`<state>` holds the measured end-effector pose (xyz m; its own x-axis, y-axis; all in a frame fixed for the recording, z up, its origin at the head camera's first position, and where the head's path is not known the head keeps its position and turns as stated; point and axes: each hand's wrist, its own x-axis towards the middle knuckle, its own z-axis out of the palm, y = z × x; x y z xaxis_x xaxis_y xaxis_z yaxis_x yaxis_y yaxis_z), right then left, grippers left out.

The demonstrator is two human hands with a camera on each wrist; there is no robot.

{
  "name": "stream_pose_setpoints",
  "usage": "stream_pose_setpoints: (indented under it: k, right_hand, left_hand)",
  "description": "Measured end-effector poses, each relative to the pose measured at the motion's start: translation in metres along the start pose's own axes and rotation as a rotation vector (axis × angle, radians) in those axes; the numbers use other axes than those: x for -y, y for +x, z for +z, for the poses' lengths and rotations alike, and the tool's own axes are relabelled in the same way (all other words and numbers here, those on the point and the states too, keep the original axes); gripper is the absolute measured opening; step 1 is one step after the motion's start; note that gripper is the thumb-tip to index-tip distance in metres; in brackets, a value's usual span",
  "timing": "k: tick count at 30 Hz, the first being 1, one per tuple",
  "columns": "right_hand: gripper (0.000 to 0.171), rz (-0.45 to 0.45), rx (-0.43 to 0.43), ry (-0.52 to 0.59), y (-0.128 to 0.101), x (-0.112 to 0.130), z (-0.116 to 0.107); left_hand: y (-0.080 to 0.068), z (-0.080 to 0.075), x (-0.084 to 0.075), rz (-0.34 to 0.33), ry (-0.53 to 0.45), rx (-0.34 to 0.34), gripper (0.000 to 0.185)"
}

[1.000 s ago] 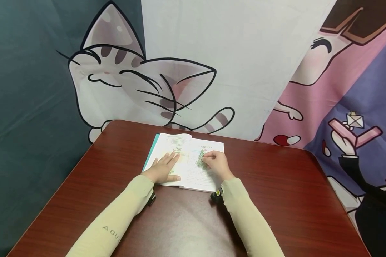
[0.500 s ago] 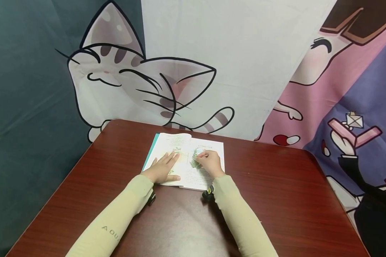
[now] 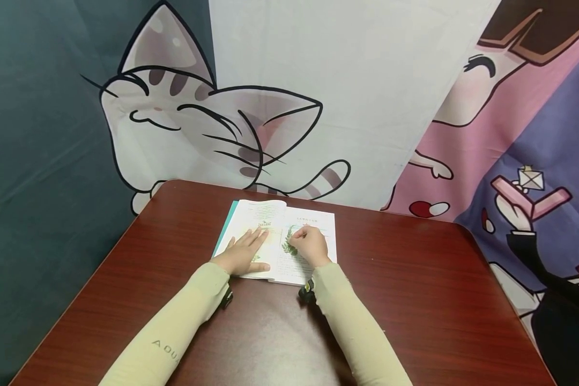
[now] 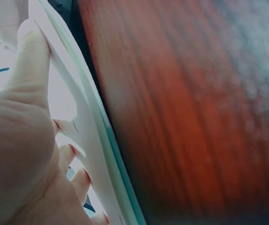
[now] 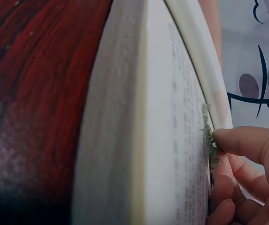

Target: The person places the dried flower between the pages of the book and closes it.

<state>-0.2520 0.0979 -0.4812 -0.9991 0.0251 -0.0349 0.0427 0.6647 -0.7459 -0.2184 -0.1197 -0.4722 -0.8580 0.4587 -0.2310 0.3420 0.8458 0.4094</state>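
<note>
Dark red wooden table [image 3: 415,300], backed by hanging cloths printed with a cartoon cat [image 3: 188,128] and, at far right, pink and purple figures, is recorded bearing an open book [image 3: 251,220] at its far middle. Left hand [image 3: 245,252] is laid flat with straight fingers on the left page, while a green leafy sprig [image 3: 287,242] is pinched by the curled fingers of the right hand [image 3: 310,246] against the right page. Since a second ago the sprig and right hand are noted shifted left toward the gutter, which suggests it is being settled between the pages.
</note>
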Motion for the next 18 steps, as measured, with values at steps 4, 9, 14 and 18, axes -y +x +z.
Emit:
stream_pose_setpoints:
  k: [4,9,14,18]
  right_hand:
    - [0.014,-0.004,0.002,-0.029,-0.001,-0.0003,0.0001]
    - [0.015,-0.012,-0.011,-0.032,-0.0018,-0.0014,-0.0001]
    - [0.018,-0.008,-0.016,-0.023,-0.0027,-0.0016,-0.0002]
    - [0.02,-0.012,-0.022,-0.013,-0.0034,-0.0014,-0.0005]
  left_hand:
    - [0.0006,0.0011,0.001,0.006,0.003,0.003,0.094]
    - [0.0013,0.0014,0.0014,0.006,0.003,0.004,0.094]
    - [0.0003,-0.0008,-0.0002,-0.001,0.002,0.007,0.095]
    - [0.0011,0.0012,0.0008,0.001,-0.001,0.004,0.095]
